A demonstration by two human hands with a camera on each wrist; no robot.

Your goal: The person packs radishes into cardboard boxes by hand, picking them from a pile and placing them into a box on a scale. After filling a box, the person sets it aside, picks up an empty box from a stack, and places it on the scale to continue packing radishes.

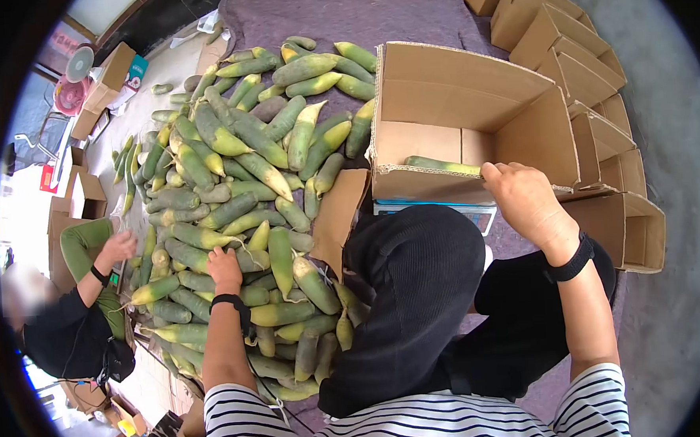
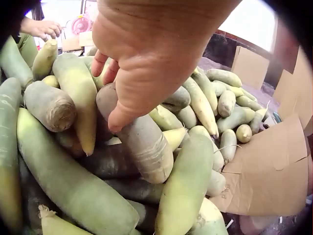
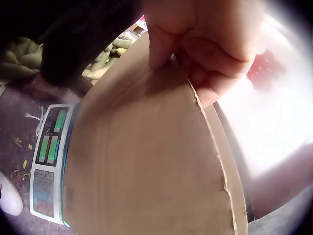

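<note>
In the left wrist view, my left hand (image 2: 151, 58) reaches down over the pile, its thumb and fingers round a dusty green radish (image 2: 146, 147). Seen from the head, this left hand (image 1: 224, 271) is in the middle of the heap of radishes (image 1: 263, 144). My right hand (image 1: 523, 201) is at the near rim of the open cardboard box (image 1: 469, 82), fingers curled at the yellow end of a green radish (image 1: 442, 164) just inside. From the right wrist, the curled fingers of my right hand (image 3: 205, 54) show over the box wall (image 3: 142, 147), which hides that radish.
Under the box is a scale (image 3: 46, 161) with lit displays. A loose cardboard flap (image 1: 340, 215) lies between pile and box. Several open boxes (image 1: 588, 71) line the right side. At the left, another person (image 1: 74, 320) sits beside the pile, one hand near it.
</note>
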